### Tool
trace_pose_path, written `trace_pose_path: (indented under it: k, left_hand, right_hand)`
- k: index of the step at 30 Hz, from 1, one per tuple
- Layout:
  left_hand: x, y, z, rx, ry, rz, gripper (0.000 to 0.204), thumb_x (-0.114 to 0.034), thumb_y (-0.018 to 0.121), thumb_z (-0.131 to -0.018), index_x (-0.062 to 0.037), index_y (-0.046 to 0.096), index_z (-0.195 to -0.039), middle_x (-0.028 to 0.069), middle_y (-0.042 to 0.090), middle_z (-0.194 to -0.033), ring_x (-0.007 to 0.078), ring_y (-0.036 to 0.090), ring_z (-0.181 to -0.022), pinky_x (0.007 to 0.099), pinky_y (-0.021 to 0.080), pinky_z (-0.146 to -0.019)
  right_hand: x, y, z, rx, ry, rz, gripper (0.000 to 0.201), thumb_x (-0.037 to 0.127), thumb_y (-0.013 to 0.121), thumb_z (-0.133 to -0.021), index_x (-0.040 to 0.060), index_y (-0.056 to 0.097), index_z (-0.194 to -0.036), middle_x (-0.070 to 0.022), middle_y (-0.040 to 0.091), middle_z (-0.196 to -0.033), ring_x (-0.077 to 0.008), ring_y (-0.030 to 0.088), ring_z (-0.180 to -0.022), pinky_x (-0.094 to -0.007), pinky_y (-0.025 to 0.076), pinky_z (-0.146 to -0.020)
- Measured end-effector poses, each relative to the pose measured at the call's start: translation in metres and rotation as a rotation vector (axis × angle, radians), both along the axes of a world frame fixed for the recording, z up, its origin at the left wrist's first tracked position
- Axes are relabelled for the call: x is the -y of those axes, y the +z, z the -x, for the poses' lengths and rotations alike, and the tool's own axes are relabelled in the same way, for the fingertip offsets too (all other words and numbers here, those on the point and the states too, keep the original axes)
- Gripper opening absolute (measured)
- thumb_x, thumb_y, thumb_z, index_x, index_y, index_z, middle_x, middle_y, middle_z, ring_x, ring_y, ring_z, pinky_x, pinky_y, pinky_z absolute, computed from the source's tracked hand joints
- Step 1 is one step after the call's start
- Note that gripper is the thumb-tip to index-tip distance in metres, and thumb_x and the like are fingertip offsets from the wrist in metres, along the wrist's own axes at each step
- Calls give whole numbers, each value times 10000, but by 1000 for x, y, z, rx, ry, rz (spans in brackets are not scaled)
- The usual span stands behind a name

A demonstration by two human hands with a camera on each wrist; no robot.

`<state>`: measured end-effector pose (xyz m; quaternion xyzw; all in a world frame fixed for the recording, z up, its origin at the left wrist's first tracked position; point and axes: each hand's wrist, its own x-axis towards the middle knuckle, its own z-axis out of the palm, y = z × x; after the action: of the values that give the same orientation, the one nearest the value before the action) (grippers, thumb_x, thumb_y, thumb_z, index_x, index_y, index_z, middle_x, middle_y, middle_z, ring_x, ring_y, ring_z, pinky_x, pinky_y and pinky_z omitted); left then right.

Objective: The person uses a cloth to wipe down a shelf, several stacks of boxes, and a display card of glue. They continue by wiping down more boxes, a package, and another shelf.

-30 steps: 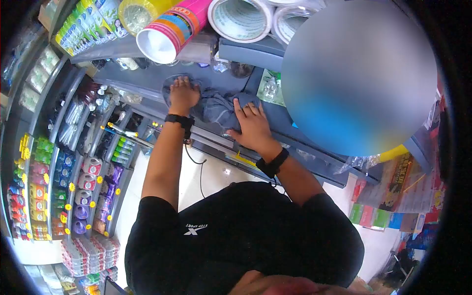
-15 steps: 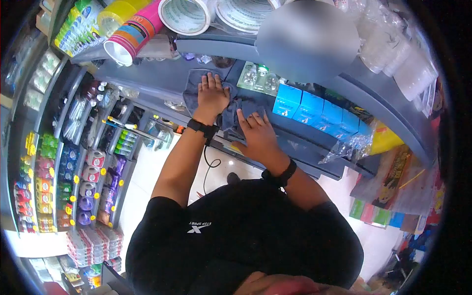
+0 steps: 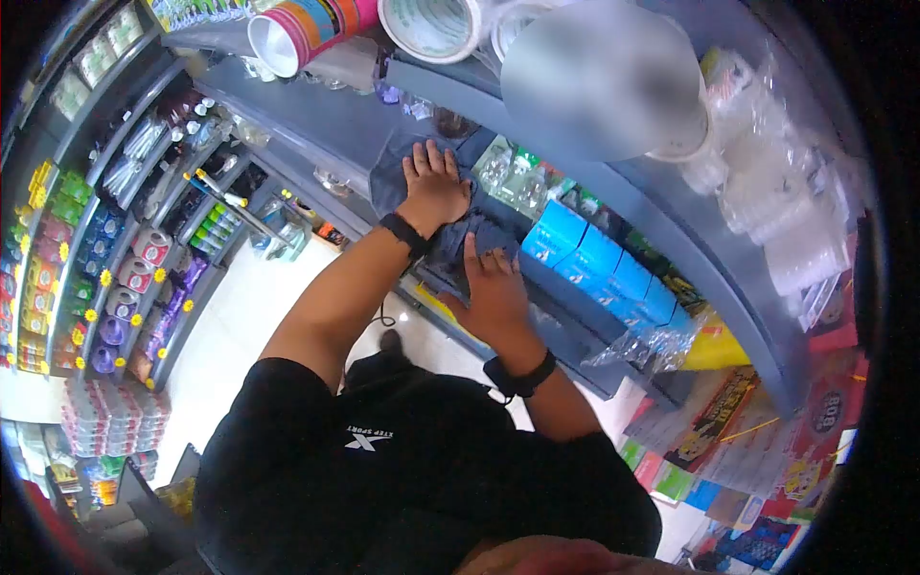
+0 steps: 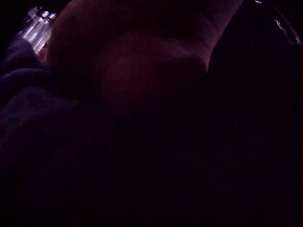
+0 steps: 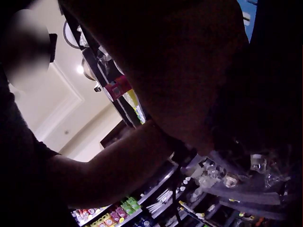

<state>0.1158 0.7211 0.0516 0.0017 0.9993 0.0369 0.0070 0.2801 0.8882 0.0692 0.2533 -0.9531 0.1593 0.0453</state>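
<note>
- Grey cloth point(image 3: 450, 244) is spread on the grey shelf point(image 3: 326, 125), at 9 o'clock of the blue boxes point(image 3: 594, 259).
- Left hand point(image 3: 433, 187) is pressed flat on it, fingers spread.
- Right hand point(image 3: 494, 287) is laid flat on its 5 o'clock end, fingers straight.

Black logo T-shirt point(image 3: 402, 470), black wristbands point(image 3: 518, 376)

Grey cloth point(image 3: 450, 240), crumpled, flat on shelf point(image 3: 326, 120).
</note>
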Motion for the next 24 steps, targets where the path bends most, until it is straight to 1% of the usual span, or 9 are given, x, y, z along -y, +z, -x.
trace_pose_path:
  k: [5,11,12,13,15,16,18,23,24]
  left_hand:
    - [0,5,6,48,-39,-35,774,-503,346,-1090,-35,235,-1697,291,42,-1770,585,1,-1599,739,26,-1244]
    - [12,36,16,212,-105,-95,769,-440,495,-1070,-9,290,-1672,285,102,-1767,582,109,-1587,748,167,-1216]
    - [22,22,17,-25,-144,-80,623,-378,561,-1046,23,529,-1521,324,452,-1604,489,436,-1490,636,412,-1143]
    - [41,39,20,-26,-144,-96,623,-378,561,-1046,23,529,-1521,324,452,-1604,489,436,-1490,636,412,-1143]
    - [84,67,34,102,-445,-288,459,-352,559,-1041,35,711,-1234,302,719,-1201,381,726,-1148,518,581,-916]
    - [98,46,40,-338,-466,-429,376,-311,598,-1025,40,723,-978,246,720,-847,327,771,-826,498,596,-710]
    - [129,42,56,-135,-419,-688,351,-297,628,-1019,45,706,-996,246,709,-873,311,767,-827,482,595,-677]
    - [185,32,61,279,-230,-1540,334,-241,670,-1054,20,627,-1256,132,652,-1086,226,700,-917,383,615,-620]
    - [191,35,55,292,-230,-1532,334,-241,670,-1054,20,627,-1256,132,652,-1086,226,700,-917,383,615,-620]
  right_hand:
    - [15,-2,7,-61,-55,-28,1014,532,770,-885,-45,367,-1614,-323,613,-1388,-524,542,-1353,-649,361,-1185]
    - [41,7,16,-96,-156,51,789,452,824,-856,-57,594,-1413,-276,684,-1234,-502,600,-1249,-574,420,-1137]
    - [42,6,18,-100,-154,30,789,452,824,-856,-57,594,-1413,-276,684,-1234,-502,600,-1249,-574,420,-1137]
    - [42,2,20,-62,-221,13,834,436,830,-842,-32,557,-1474,-253,689,-1206,-465,618,-1189,-557,459,-1078]
    - [48,-13,25,-9,-295,-4,886,421,837,-827,-7,519,-1535,-230,694,-1179,-428,636,-1129,-540,499,-1019]
    - [50,-21,28,-157,-341,62,795,355,849,-799,12,584,-1465,-222,694,-1152,-427,642,-1093,-531,515,-967]
    - [66,-27,31,-367,-488,204,546,195,848,-743,28,705,-1243,-202,698,-1075,-432,648,-1016,-532,529,-886]
    - [71,-51,43,-493,-643,296,392,123,805,-800,7,706,-1162,-191,704,-1007,-400,673,-948,-484,537,-863]
    - [78,-45,46,-395,-663,625,341,90,776,-838,-4,699,-1157,-176,709,-1011,-340,676,-965,-437,534,-873]
